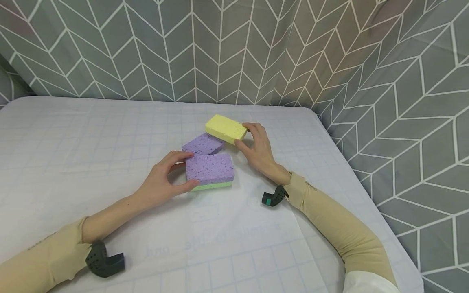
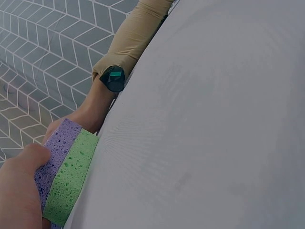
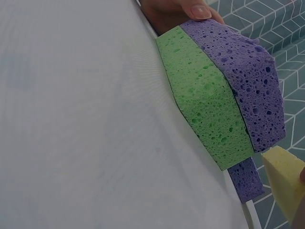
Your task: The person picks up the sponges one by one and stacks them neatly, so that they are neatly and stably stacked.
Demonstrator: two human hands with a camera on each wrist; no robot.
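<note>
My left hand [image 1: 163,177] grips the left end of a purple sponge [image 1: 210,167], thumb at the near corner and fingers at the far one. That sponge lies on top of a green sponge [image 1: 212,186]; in the right wrist view the green sponge's [image 3: 205,100] near side shows in full. Behind them is another purple sponge [image 1: 202,144], partly covered. My right hand [image 1: 259,151] pinches the right end of a yellow sponge [image 1: 225,128], which overlaps the rear purple sponge in the head view. Whether those two touch I cannot tell.
A white-covered table [image 1: 110,130] with a faint grid pattern spreads around the sponges. Grey curtains [image 1: 209,49] with white chevron lines hang behind it and along its right side. Each wrist carries a dark camera mount [image 1: 104,260].
</note>
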